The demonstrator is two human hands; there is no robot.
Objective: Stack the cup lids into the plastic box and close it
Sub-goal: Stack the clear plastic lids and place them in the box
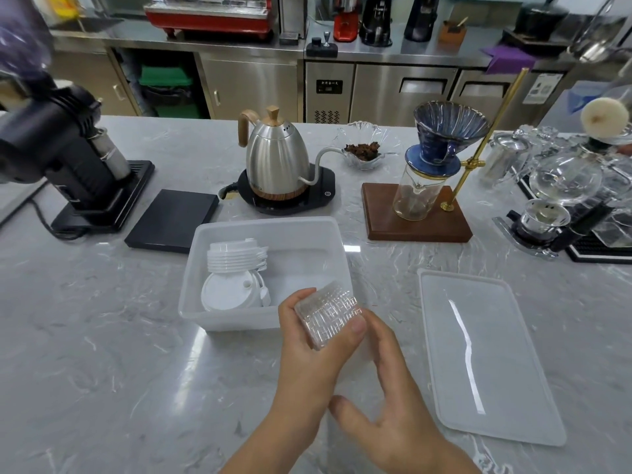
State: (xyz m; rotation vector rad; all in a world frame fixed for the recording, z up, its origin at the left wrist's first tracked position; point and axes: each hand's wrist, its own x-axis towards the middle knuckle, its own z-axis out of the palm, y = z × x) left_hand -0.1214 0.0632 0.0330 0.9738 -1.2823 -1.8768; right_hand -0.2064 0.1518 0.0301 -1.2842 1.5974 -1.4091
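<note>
A translucent plastic box (192, 265) stands open on the marble counter. Inside, at its left end, lie two stacks of white cup lids (236, 257), one behind the other. Just over the box's near right corner I hold a stack of clear cup lids (329, 313) on its side. My left hand (304, 357) wraps around the stack from the left and below. My right hand (393, 401) reaches in from the right, a fingertip pressed against the stack's right end. The box's flat translucent cover (485, 354) lies on the counter to the right.
Behind the box stand a black scale (171, 220), a steel gooseneck kettle (275, 159) on its base, a glass bowl (366, 148) and a pour-over stand (419, 217) on a wooden base. A black grinder (68, 155) is far left, glass siphon gear (564, 200) far right.
</note>
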